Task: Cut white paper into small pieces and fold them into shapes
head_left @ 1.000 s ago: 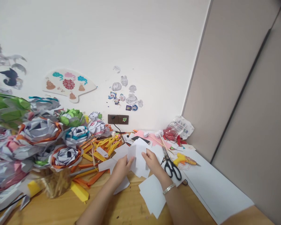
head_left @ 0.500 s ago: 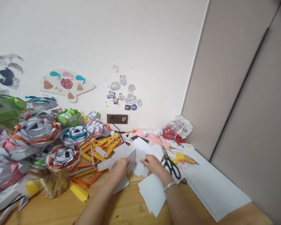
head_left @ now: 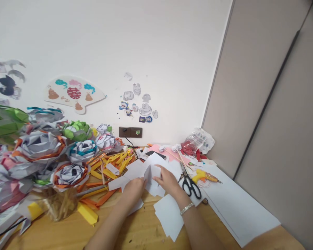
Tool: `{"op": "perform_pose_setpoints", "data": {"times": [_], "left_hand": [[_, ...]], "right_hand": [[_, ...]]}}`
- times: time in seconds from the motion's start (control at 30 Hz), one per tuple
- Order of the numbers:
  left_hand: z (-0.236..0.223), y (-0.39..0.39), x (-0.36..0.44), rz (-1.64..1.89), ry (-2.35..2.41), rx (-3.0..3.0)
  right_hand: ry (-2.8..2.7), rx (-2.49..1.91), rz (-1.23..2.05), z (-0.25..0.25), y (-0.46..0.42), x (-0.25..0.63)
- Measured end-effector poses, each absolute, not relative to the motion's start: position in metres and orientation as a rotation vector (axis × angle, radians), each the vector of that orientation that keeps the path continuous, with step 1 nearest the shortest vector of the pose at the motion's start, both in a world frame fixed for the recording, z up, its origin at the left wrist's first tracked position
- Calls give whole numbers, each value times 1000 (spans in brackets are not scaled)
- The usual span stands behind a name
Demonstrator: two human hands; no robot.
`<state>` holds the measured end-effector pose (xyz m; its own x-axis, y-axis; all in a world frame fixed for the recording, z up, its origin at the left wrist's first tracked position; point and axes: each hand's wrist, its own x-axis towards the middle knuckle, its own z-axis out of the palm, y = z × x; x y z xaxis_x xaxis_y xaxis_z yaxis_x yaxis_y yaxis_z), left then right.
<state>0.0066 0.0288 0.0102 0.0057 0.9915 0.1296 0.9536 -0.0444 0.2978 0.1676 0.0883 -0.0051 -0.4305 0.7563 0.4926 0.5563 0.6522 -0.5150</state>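
Note:
A creased white sheet of paper (head_left: 151,173) stands partly folded between my hands, above other loose white sheets. My left hand (head_left: 135,185) pinches its left side. At its right edge is my right hand (head_left: 167,178), fingers curled on the paper with the thumb to the front. White paper squares (head_left: 169,216) lie in a loose stack on the table just below my right hand. Right of that hand rest scissors (head_left: 190,185) with black handles, and a yellow glue gun (head_left: 205,176) lies beyond them.
Large paper flowers (head_left: 41,146) crowd the left side. Orange and yellow paper strips (head_left: 117,163) are heaped beside them. Big white sheets (head_left: 237,205) cover the right of the wooden table (head_left: 143,229). A clear plastic bag (head_left: 198,140) sits against the wall, near a phone (head_left: 155,153).
My right hand has shifted slightly left and up along the paper's right edge. The sheet's right half has swung inward a little. My left hand keeps its hold.

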Motion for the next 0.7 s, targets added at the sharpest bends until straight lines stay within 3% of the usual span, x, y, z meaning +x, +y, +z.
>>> {"op": "perform_pose_setpoints", "data": {"times": [0.2,0.33,0.5,0.7], "left_hand": [[10,26,8,471,2062,2149],[10,26,8,472,2084,2154],[8,28,7,505,2108,2153],[5,31,6,502,2093,2143]], "right_hand": [[-2247,-894,-38,14,75,161],[-2257,-960,-120,17,72,157],[-2219,-903,27,12,78,156],[-1850,-987,514,-7,95,156]]}}
